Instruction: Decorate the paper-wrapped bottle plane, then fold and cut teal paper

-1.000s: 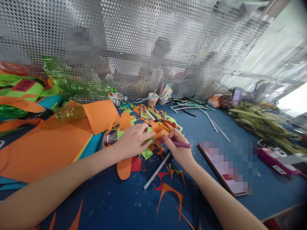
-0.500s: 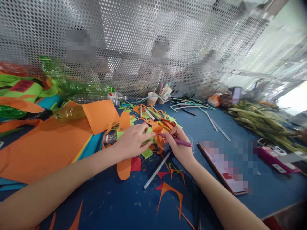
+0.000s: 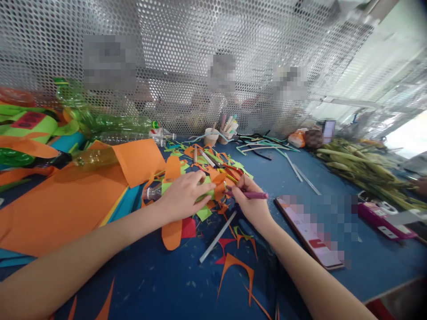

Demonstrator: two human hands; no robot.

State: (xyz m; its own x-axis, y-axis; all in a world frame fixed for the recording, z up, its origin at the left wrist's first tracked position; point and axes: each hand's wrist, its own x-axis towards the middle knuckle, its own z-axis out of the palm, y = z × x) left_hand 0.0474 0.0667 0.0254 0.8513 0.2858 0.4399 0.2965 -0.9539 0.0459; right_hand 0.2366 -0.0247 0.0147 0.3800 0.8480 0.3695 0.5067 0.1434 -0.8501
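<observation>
My left hand (image 3: 183, 195) is closed over a small plastic bottle (image 3: 154, 193) lying on its side, its body wrapped in light green paper. Long orange paper strips (image 3: 171, 235) with rounded ends stick out on both sides of the bottle like wings. At the bottle's right end are small orange paper flaps (image 3: 219, 186), touched by my left fingertips. A purple pen (image 3: 256, 195) is pinched in my right hand (image 3: 251, 205), its tip end close to those flaps. My right fingers partly hide the tip.
Scissors (image 3: 207, 158) lie among paper scraps behind my hands. Orange sheets (image 3: 66, 200) and plastic bottles (image 3: 123, 122) fill the left. A phone (image 3: 310, 235), a purple box-like item (image 3: 383, 222) and dried husks (image 3: 350, 171) are right. Paper cups (image 3: 211, 138) stand by the perforated screen (image 3: 180, 53).
The purple pen has swung closer to level in my right hand, its tip drawing slightly back from the flaps. My left hand stays in place on the bottle.
</observation>
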